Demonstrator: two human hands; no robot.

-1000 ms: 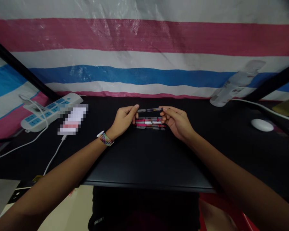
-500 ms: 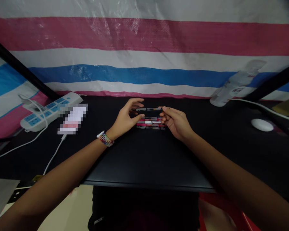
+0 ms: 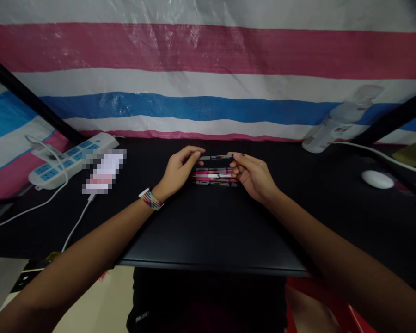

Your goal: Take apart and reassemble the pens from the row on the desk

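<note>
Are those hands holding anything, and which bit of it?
Yes, a pen: the right fingers pinch its dark end, and the left fingers seem to hold its grey end.

A power strip (image 3: 76, 156) and phone (image 3: 106, 171) lie left; a bottle (image 3: 339, 121) and white mouse (image 3: 377, 179), right. Striped sheeting (image 3: 208, 51) hangs behind.

Here's pale lettering (image 3: 142, 317) low on your dark clothing (image 3: 208, 296), tilted, a short run of capitals, and it's too blurred to spell out for you! Over to your bottle (image 3: 319, 138): small print on its label (image 3: 343, 130), unreadable. Your pens (image 3: 213, 175)? Nothing legible there either. Your phone screen (image 3: 107, 169) is pixelated over.
</note>
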